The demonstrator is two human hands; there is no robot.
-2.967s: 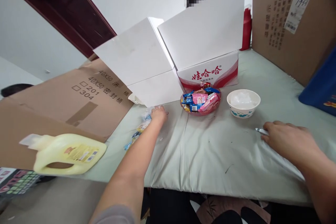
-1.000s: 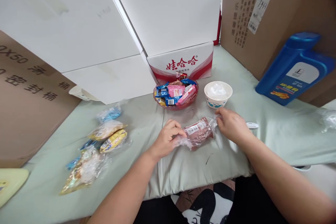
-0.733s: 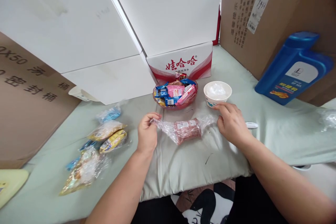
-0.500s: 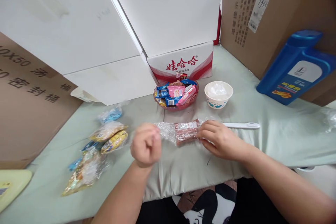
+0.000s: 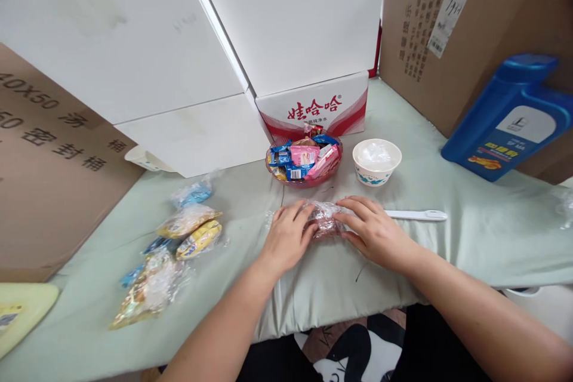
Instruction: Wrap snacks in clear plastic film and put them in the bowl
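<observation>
A small reddish snack pack in a clear plastic bag [image 5: 323,219] lies on the pale green cloth [image 5: 340,274], just in front of a pink bowl of wrapped candies [image 5: 305,158]. My left hand [image 5: 286,240] presses on the bag's left end with its fingers curled over it. My right hand [image 5: 377,234] holds the right end, fingers bent onto the plastic. Most of the bag is hidden between the two hands.
A white paper bowl [image 5: 376,162] stands right of the candy bowl, with a white flat tool [image 5: 416,215] lying near it. Several clear snack bags [image 5: 179,239] lie at the left. White cartons [image 5: 286,42], brown boxes [image 5: 447,30] and a blue jug [image 5: 510,116] ring the cloth.
My left hand had pulled the bag's plastic out to the left, then lifted off in a fist. Now both hands have closed in on the bag, bunching it between them.
</observation>
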